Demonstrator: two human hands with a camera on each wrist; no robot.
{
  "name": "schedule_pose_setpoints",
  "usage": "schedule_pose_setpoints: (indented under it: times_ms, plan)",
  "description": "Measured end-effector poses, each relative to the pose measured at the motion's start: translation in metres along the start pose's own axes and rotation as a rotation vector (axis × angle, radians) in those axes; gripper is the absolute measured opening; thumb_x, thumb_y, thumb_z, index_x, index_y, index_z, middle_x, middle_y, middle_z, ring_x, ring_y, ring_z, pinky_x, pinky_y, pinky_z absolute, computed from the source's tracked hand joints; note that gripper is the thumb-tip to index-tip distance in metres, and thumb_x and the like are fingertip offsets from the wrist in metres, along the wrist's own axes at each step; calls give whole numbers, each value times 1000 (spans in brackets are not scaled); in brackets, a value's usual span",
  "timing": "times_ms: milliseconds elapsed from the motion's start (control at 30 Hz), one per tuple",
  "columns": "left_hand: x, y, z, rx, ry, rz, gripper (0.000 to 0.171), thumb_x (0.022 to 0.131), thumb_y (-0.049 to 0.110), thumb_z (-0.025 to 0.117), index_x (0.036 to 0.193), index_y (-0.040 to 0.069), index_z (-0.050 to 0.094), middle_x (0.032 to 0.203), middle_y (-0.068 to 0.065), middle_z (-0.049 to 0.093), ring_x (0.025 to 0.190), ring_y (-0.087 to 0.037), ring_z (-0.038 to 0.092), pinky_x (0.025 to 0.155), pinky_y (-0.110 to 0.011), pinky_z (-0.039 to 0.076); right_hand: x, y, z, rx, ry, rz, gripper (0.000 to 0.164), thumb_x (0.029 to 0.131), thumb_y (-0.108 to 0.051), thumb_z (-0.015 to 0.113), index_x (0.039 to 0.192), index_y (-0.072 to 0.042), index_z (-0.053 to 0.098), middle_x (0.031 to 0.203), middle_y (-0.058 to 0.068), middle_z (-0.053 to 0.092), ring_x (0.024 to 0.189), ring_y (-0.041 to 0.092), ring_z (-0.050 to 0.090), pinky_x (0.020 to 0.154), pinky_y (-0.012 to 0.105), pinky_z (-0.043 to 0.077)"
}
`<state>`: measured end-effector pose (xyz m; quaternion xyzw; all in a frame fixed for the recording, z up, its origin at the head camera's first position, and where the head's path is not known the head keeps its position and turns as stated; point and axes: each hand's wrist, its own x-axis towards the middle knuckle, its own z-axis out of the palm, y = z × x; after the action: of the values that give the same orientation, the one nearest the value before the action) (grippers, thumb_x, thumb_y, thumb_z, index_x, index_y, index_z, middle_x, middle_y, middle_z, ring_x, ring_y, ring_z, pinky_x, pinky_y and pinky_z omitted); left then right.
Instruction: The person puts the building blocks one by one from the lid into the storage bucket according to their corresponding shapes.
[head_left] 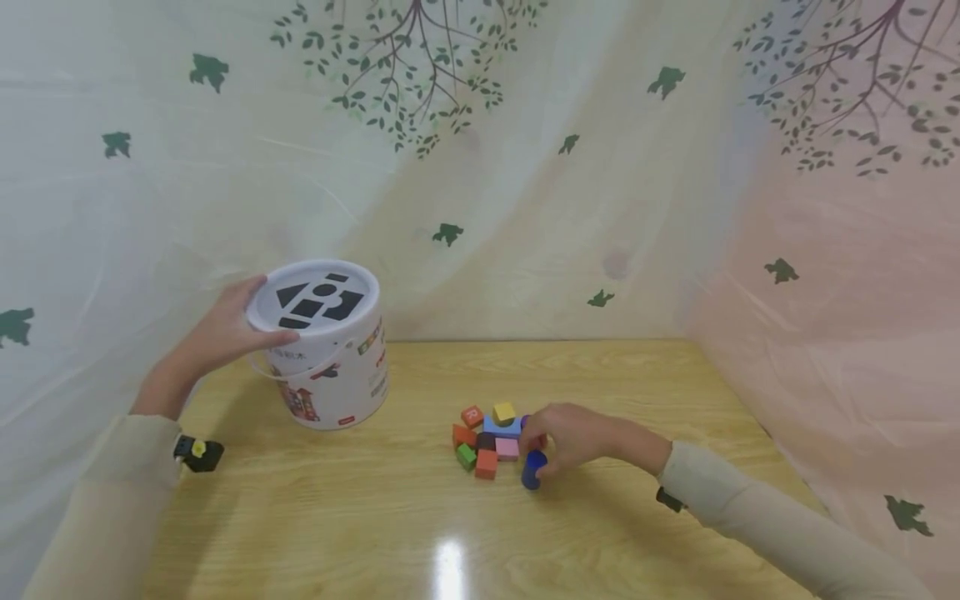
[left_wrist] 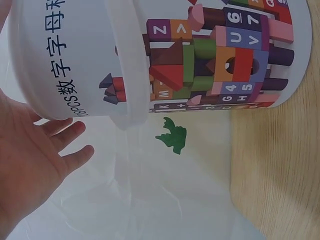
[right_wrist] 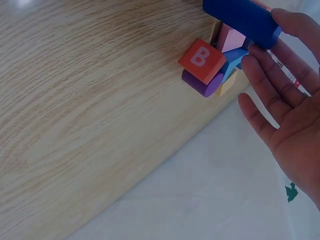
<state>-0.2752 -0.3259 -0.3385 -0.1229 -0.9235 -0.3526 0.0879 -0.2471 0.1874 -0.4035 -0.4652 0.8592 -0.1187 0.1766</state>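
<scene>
Left sleeve: pale, with a small black device (head_left: pixel 202 455) bearing a yellow mark at the wrist.
Left hand (head_left: pixel 223 329): spread against the side of the lid, thumb lying along the front edge; nothing is pinched.
Bucket (head_left: pixel 330 390): white, upright on the table at the left, printed with coloured blocks, a white handle (left_wrist: pixel 127 65) across its front.
Lid (head_left: pixel 310 292): seated on the bucket, with dark shaped cutouts.
Loose blocks: close together right of the bucket; a green block (head_left: pixel 466 456), an orange block marked R (head_left: pixel 472 417), a red block (head_left: pixel 486 465), a yellow block (head_left: pixel 503 413) by a light blue block (head_left: pixel 498 428), and a pink block (head_left: pixel 507 450).
Block marked B (right_wrist: pixel 202 60): orange, just beside a purple cylinder (right_wrist: pixel 202 84).
Blue cylinder (head_left: pixel 532 472): at the right front of the cluster, slightly tilted; whether it touches the table is unclear.
Right hand (head_left: pixel 573 437): pinches the blue cylinder, well apart from the left hand.
Table (head_left: pixel 337 517): wood-grained, under everything.
</scene>
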Motion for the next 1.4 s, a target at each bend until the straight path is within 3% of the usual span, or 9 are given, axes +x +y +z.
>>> schedule_pose_setpoints:
  times_ms: [133,267,500,733,933,1133,1400]
  plan:
    - [2,3,-3,64,-23,-51,109,85,40,81,162,0,15,159,-35,20,140,-55,30,111,-77,30,0,-1,-1,-15,14,-18,24,81,-19,85,104,-14,77,92,-11,68,85,2,58,76,17,51]
    - [6,5,-6,100,-58,-90,113,85,45,79,162,0,9,165,-35,6,145,-60,19,113,-79,24,1,-1,-6,-30,38,-43,23,80,-17,84,102,-14,77,91,-10,68,84,5,62,75,16,51]
    - [9,8,-3,87,-89,-126,115,85,48,78,164,5,6,168,-28,0,149,-56,15,116,-78,20,5,-7,-32,-68,62,-43,25,84,-22,82,106,-11,77,92,-7,67,84,7,61,75,22,55]
    - [7,6,-1,83,-80,-117,115,86,49,76,164,5,3,168,-28,-5,150,-58,12,114,-79,20,18,-16,-69,-97,115,-44,27,88,-22,79,112,-9,76,96,-4,69,88,7,60,79,23,55]
    - [7,6,-2,87,-79,-125,115,87,50,75,164,6,3,169,-28,-4,149,-58,13,114,-79,21,37,-21,-105,-80,231,-83,28,89,-19,78,115,-8,76,100,-1,71,91,12,63,81,26,56]
    - [8,6,-5,100,-96,-124,116,86,53,75,164,7,3,169,-27,-3,150,-57,13,114,-79,20,56,-28,-137,22,379,-108,29,89,-14,77,117,-4,75,105,5,73,97,22,66,89,38,57]
    - [8,8,-9,146,-118,-110,118,85,56,75,164,4,4,167,-31,2,148,-59,15,113,-80,21,99,-34,-166,87,538,-111,32,91,-16,75,120,-3,73,106,8,73,98,22,66,93,39,54]
